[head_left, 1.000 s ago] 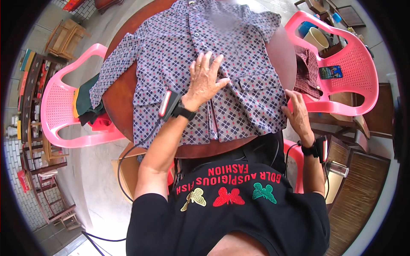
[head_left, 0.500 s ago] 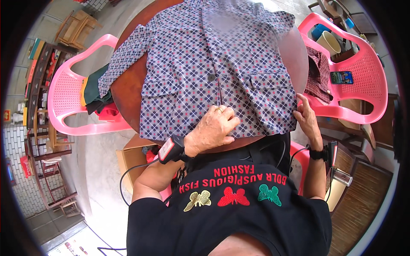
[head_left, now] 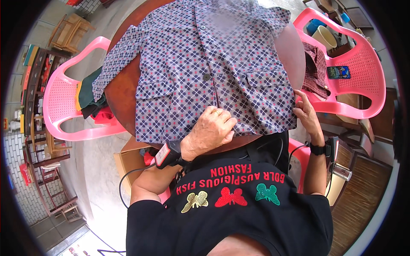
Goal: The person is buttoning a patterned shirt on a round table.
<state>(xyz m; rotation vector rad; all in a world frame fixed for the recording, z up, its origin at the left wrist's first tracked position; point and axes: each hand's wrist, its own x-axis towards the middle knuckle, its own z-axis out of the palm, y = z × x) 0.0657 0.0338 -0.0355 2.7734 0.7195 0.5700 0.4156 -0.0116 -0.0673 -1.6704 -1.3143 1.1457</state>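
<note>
A blue-grey patterned button-up shirt (head_left: 175, 64) with flap pockets lies spread face up on a round brown table (head_left: 122, 91), its hem towards me. My left hand (head_left: 209, 133) rests at the hem beside the front opening, its fingers curled closed on the shirt's cloth; the fingertips are partly hidden. At the shirt's lower right corner, my right hand (head_left: 306, 114) pinches the side edge between thumb and bent fingers. One dark button (head_left: 207, 77) shows above the opening. The left sleeve hangs over the table's edge.
Pink plastic chairs stand left (head_left: 57, 106) and right (head_left: 361, 68) of the table. Dark green clothing (head_left: 90, 91) lies on the left one; a checked red garment (head_left: 315, 64) and a phone (head_left: 338, 72) on the right one. A cardboard box (head_left: 124, 160) sits below the table's near left edge.
The whole view has shifted slightly, so the table and shirt appear a little further left. Both hands keep their places on the shirt, with the left fingers curled slightly more.
</note>
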